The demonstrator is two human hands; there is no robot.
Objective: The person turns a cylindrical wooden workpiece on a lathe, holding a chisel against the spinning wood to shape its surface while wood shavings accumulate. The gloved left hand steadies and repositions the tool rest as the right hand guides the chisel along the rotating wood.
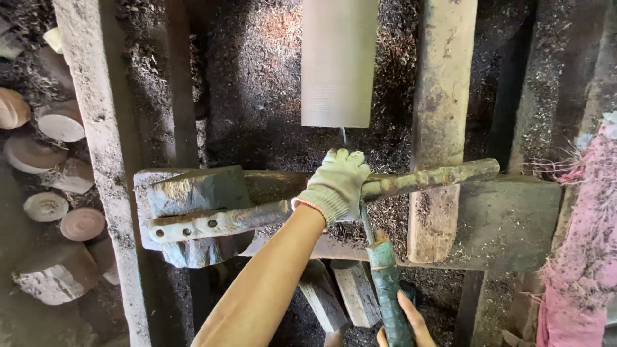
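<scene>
Wooden cylinder [339,61]: spinning blank, just above the rest bar's middle.
Left hand [335,183]: gloved, fingers pressed around the rest bar [321,202] and chisel [363,212]; keep it firm.
Right hand [403,321]: closed on the chisel's green handle [387,283]; keep it low, steady.

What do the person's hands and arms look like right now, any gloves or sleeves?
The left hand wears a pale knitted work glove with a ribbed cuff edged in orange at the wrist. The left forearm is bare, no sleeve. The right hand is ungloved, and only part of it shows at the bottom edge.
</scene>
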